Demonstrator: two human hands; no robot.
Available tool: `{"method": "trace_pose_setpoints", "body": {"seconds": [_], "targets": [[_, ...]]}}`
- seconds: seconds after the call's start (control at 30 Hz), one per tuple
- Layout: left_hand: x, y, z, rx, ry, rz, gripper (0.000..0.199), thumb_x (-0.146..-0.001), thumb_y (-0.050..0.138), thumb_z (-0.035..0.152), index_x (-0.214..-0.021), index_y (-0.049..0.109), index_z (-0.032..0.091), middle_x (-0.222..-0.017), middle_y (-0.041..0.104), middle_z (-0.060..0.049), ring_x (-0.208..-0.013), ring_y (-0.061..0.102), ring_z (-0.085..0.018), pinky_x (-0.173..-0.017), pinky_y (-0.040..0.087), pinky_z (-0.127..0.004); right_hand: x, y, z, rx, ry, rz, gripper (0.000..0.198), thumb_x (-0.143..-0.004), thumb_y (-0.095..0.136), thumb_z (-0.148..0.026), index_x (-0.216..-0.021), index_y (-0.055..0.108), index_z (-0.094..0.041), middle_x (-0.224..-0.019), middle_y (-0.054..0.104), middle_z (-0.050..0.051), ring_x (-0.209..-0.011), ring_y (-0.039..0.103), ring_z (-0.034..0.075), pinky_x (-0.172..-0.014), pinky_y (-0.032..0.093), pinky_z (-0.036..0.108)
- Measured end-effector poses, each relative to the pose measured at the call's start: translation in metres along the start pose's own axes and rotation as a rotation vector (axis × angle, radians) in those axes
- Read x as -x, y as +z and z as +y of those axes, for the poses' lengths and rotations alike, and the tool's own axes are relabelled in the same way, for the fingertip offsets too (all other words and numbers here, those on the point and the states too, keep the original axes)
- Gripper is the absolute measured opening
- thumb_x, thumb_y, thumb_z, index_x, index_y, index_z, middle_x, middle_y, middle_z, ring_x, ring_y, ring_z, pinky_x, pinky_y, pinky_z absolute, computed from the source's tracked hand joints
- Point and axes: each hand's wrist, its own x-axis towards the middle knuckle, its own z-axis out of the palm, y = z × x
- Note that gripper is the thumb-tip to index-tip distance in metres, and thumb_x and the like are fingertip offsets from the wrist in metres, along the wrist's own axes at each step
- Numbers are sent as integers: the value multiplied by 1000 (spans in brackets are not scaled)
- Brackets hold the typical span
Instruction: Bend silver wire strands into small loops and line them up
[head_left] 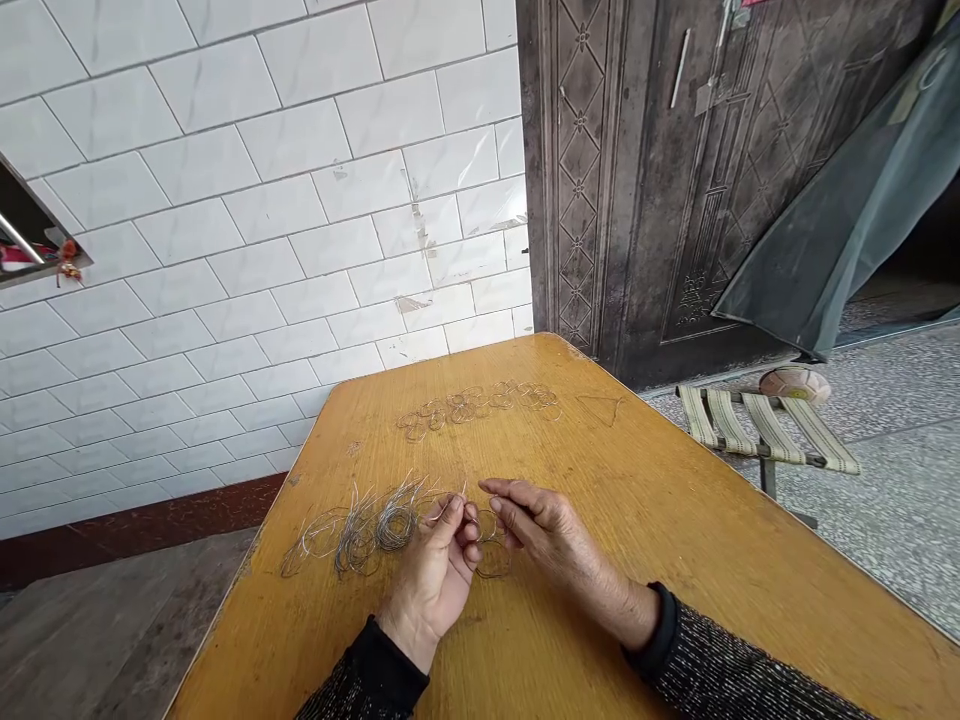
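Thumb and fingers of my left hand (439, 570) are closed in a pinch on a thin wire, whose end sticks up just above the fingertips. Close by on the right is my right hand (551, 530), its index finger stretched toward the wire and its thumb slightly below, with a small gap between the tips. A loop of wire (495, 573) shows below and between the hands; whether it belongs to the held piece I cannot tell. Left of my left hand lie a coiled bundle of grey wire (395, 522) and several looser wire bundles (352, 537) with ends pointing up.
Farther back on the wooden table (585, 580) lies a row of thin wire rings (480, 403), with a bent wire triangle (600, 408) at its right. A strap-topped folding stool (765, 430) stands right of the table. White tiled wall (300, 220) and a dark door (637, 200) border the back.
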Motion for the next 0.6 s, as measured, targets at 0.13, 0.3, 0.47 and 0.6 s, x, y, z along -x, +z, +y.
{"method": "trace_pose_setpoints", "body": {"seconds": [0.13, 0.3, 0.47, 0.6], "targets": [[-2, 0, -4, 31, 18, 116, 10, -69, 67, 13, -70, 57, 12, -66, 57, 2, -51, 52, -3, -43, 40, -11, 2, 2, -2, 157, -105, 4, 27, -80, 47, -30, -97, 65, -17, -68, 62, 3, -48, 51, 10, -49, 44, 23], [-4, -2, -8, 95, 71, 108, 7, -71, 65, 14, -71, 59, 11, -67, 58, 1, -54, 53, -4, -48, 43, -13, 4, 8, -2, 34, -69, -75, 26, -81, 48, -31, -99, 62, -19, -70, 63, 3, -52, 54, 11, -52, 46, 23], [-3, -2, -6, 137, 39, 29, 9, -70, 66, 14, -71, 57, 12, -67, 56, 2, -52, 49, -2, -48, 41, -11, 3, 11, -2, -198, 33, -3, 25, -75, 55, -34, -93, 58, -17, -61, 57, -1, -44, 48, 7, -44, 43, 20], [2, -1, -3, 77, -53, -117, 15, -67, 69, 17, -74, 56, 14, -64, 52, 5, -46, 43, -1, -44, 35, -11, 3, 3, -1, -116, 14, -21, 18, -77, 52, -33, -81, 61, -18, -62, 58, -1, -45, 46, 7, -44, 42, 19]]}}
